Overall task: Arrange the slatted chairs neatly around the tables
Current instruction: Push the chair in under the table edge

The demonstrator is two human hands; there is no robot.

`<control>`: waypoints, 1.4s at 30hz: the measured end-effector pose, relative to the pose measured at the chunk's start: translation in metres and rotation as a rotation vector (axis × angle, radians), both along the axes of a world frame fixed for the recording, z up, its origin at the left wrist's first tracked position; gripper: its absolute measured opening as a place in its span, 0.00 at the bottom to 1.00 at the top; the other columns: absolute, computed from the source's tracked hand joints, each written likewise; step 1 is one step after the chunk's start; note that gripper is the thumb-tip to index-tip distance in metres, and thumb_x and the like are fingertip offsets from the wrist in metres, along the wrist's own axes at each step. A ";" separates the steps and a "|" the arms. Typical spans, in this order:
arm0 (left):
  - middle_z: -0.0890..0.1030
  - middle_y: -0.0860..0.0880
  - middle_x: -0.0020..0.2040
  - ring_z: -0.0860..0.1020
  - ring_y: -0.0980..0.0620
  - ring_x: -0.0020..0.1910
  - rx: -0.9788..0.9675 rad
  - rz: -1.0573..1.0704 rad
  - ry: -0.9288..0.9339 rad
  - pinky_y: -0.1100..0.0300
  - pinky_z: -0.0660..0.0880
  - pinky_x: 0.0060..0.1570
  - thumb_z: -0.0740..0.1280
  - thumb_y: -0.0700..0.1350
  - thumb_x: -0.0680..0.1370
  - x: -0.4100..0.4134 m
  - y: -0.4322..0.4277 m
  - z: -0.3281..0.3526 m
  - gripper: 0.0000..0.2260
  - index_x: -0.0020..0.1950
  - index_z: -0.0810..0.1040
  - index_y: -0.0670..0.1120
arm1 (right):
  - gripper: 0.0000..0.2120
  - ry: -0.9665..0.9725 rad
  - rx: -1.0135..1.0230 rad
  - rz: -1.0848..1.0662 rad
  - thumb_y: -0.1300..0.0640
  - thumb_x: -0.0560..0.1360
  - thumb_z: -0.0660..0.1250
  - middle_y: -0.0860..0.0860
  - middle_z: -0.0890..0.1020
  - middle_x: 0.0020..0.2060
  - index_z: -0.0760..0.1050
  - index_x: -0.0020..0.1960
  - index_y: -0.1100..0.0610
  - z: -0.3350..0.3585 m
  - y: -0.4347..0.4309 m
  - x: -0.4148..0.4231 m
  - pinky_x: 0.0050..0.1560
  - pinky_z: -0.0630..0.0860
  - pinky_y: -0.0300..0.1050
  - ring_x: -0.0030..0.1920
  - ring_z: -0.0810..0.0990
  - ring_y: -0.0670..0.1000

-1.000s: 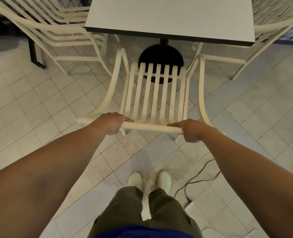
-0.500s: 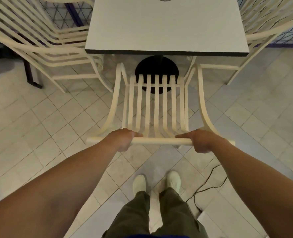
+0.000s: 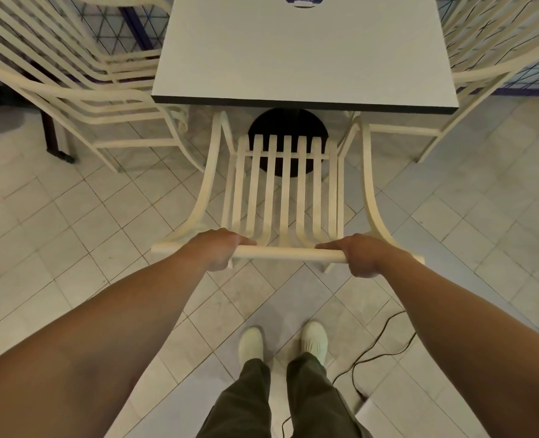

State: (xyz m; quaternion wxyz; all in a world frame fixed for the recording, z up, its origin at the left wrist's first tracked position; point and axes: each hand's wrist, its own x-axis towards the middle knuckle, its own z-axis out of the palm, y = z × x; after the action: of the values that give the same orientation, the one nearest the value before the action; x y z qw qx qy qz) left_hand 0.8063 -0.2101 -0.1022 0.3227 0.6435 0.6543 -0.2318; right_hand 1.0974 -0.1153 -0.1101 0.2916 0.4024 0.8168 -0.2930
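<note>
- At the far left, a nested stack of chairs [image 3: 81,99] in the same cream slats stands on the tiled floor [image 3: 56,222], close against the left side of the desk [image 3: 303,58].
- Your left grip [image 3: 217,248] is clenched over the top rail [image 3: 288,252] of the slatted chair [image 3: 285,191]. The fingers are curled round the rail left of its middle and the thumb lies along it, pointing inward.
- The slatted chair is straight ahead of you with its back toward you. The top rail runs left to right, and the seat slats run away from you toward the desk.
- The fronts of its two armrests reach the desk's near edge, and the front of the seat lies over the desk's round black base [image 3: 288,121].
- Your right grip [image 3: 364,254] grasps the same rail right of the middle, fingers wrapped over it, with the thumb pointing inward.
- Another cream chair [image 3: 483,67] stands at the desk's right side.
- A thin black cable [image 3: 385,346] trails across the floor to the right of your pale shoes [image 3: 315,338].
</note>
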 end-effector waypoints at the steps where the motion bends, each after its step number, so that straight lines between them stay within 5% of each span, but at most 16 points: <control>1: 0.74 0.50 0.50 0.72 0.52 0.37 -0.002 -0.007 -0.001 0.56 0.70 0.38 0.64 0.34 0.79 -0.001 0.001 -0.002 0.35 0.76 0.64 0.67 | 0.39 0.003 -0.003 -0.004 0.68 0.74 0.68 0.50 0.78 0.61 0.61 0.76 0.38 0.000 0.001 0.000 0.57 0.73 0.46 0.49 0.73 0.48; 6: 0.74 0.51 0.48 0.74 0.52 0.38 -0.062 -0.007 -0.029 0.57 0.72 0.38 0.63 0.34 0.78 -0.004 0.005 0.003 0.35 0.76 0.63 0.66 | 0.38 0.012 -0.035 -0.027 0.67 0.75 0.68 0.50 0.77 0.63 0.62 0.76 0.38 0.000 0.002 -0.001 0.61 0.72 0.49 0.53 0.75 0.50; 12: 0.73 0.52 0.53 0.75 0.51 0.44 -0.106 0.055 -0.058 0.59 0.72 0.41 0.66 0.38 0.77 -0.024 0.002 0.005 0.37 0.77 0.59 0.70 | 0.34 -0.030 -0.022 -0.001 0.51 0.75 0.68 0.49 0.75 0.65 0.57 0.77 0.35 0.004 0.010 0.003 0.54 0.72 0.43 0.52 0.76 0.49; 18: 0.74 0.52 0.49 0.74 0.53 0.35 -0.013 0.063 0.004 0.60 0.66 0.29 0.60 0.30 0.78 -0.019 -0.004 0.001 0.41 0.74 0.59 0.74 | 0.41 -0.047 -0.020 -0.056 0.66 0.74 0.66 0.48 0.76 0.59 0.58 0.74 0.31 0.001 0.006 0.007 0.53 0.76 0.44 0.49 0.77 0.50; 29: 0.75 0.52 0.54 0.75 0.51 0.40 0.025 0.041 -0.002 0.55 0.73 0.40 0.61 0.32 0.79 -0.023 0.011 -0.005 0.39 0.74 0.60 0.75 | 0.40 -0.018 -0.046 -0.023 0.68 0.75 0.65 0.45 0.73 0.50 0.59 0.75 0.33 -0.004 0.026 0.008 0.51 0.72 0.43 0.47 0.75 0.49; 42: 0.75 0.51 0.51 0.74 0.52 0.37 0.014 0.033 0.005 0.58 0.69 0.33 0.57 0.28 0.76 -0.026 0.037 0.000 0.43 0.75 0.60 0.73 | 0.40 -0.018 -0.025 -0.016 0.69 0.75 0.64 0.49 0.77 0.60 0.60 0.76 0.35 -0.005 0.050 0.001 0.56 0.74 0.45 0.52 0.76 0.51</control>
State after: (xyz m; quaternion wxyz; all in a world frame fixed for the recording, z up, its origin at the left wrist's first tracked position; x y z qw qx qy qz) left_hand 0.7804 -0.1728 -0.1021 0.3203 0.6342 0.6672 -0.2236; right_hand 1.0980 -0.0648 -0.1150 0.3015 0.4078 0.8073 -0.3018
